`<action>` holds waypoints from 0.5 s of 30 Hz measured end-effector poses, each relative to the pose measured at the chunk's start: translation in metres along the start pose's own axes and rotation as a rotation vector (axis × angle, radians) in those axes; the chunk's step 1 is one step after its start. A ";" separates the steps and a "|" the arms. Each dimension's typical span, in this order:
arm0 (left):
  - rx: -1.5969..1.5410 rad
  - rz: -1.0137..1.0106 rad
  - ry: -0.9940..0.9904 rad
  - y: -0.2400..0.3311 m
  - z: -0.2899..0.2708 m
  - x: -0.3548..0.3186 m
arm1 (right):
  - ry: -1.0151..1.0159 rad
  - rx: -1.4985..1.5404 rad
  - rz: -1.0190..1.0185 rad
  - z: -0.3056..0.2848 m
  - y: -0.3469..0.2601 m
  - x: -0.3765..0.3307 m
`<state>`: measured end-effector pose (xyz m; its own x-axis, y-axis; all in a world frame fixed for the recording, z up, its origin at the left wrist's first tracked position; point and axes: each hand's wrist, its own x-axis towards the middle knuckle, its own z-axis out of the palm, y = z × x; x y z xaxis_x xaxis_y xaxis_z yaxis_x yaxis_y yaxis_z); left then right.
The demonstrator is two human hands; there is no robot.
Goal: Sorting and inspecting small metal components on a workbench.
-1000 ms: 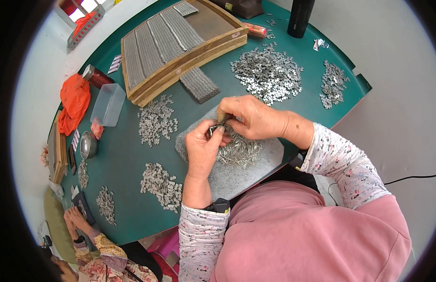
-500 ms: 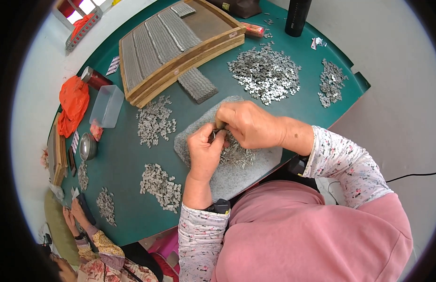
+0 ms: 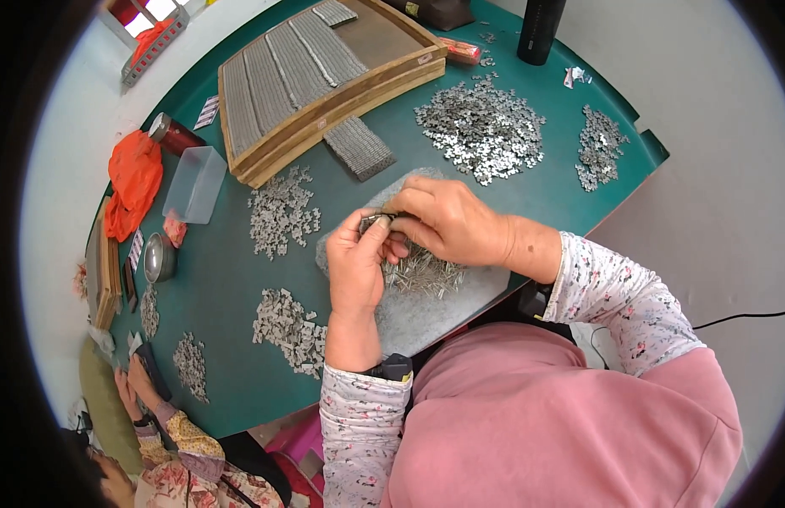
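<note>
My left hand [image 3: 356, 269] is closed, thumb against fingers, around a small dark-grey metal piece [image 3: 370, 222]. The fingertips of my right hand [image 3: 460, 224] pinch at the same piece from the right; the fingers hide most of it, so its exact kind cannot be made out. Under both hands lies a grey felt mat [image 3: 401, 326], bearing a heap of thin silvery pins [image 3: 428, 277]. Just beyond the mat rests a block of stacked metal links [image 3: 359, 149]. Loose flat metal pieces form a heap [image 3: 481, 131] farther off, and smaller heaps [image 3: 282, 212] [image 3: 288, 332] lie to the left.
A wooden tray [image 3: 337, 118] with rows of assembled metal strips stands at the back. Leftward are a clear plastic box [image 3: 194, 186], a metal bowl [image 3: 159, 257] and an orange bag [image 3: 133, 182]. A black bottle [image 3: 541, 32] stands far right. Another person's hands [image 3: 137, 385] rest at the lower left.
My hands have shifted slightly up and left with the metal piece. The right thumb and fingers have come lower beside the left thumb, and more of the piece shows.
</note>
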<state>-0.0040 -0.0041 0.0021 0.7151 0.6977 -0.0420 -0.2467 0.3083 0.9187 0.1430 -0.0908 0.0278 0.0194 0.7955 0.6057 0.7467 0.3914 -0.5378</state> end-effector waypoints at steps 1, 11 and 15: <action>-0.080 -0.025 0.005 0.001 -0.002 0.000 | 0.009 -0.031 -0.025 0.001 -0.003 0.000; -0.398 -0.103 0.037 0.004 0.000 0.001 | 0.028 -0.171 -0.154 -0.001 -0.003 0.014; -0.181 -0.029 -0.002 -0.002 -0.010 0.001 | -0.064 0.120 0.034 -0.008 0.010 0.017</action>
<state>-0.0091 0.0023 -0.0033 0.7247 0.6858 -0.0665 -0.3395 0.4394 0.8316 0.1565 -0.0773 0.0376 -0.0018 0.8354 0.5497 0.6617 0.4131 -0.6257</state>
